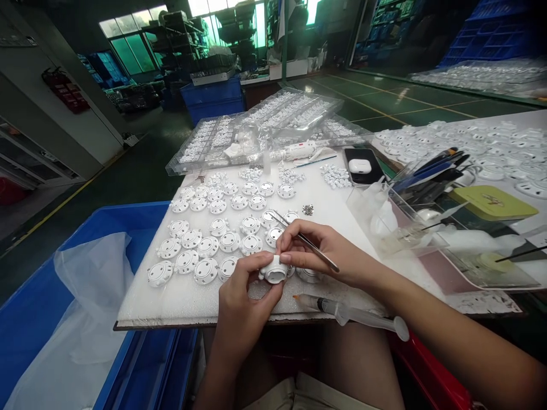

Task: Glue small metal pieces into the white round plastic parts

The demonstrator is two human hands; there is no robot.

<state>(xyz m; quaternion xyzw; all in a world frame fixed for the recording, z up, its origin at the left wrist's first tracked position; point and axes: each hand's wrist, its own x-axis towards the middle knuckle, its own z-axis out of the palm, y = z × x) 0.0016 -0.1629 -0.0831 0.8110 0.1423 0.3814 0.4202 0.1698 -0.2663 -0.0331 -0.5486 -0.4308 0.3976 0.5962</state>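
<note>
Between the thumb and fingers of my left hand (245, 299) is a small round white plastic part (274, 273), tilted on its edge. My right hand (316, 250) has metal tweezers (318, 253) lying across it, their tips pointing up and left, while its thumb and fingertip touch the top of the same part. Rows of similar white round parts (229, 241) lie on the white foam sheet (141, 304) beyond my hands. A syringe (346, 312) with an orange tip rests near the front edge. Farther off is a small pile of tiny metallic pieces (307, 210).
Small white pieces (335, 176) are heaped behind the rows. Clear trays (282, 111) of white parts stand at the back. To the right are a clear box (397, 228), a yellow-green case (493, 202) and a black phone (365, 165). A blue bin (141, 219) stands at left.
</note>
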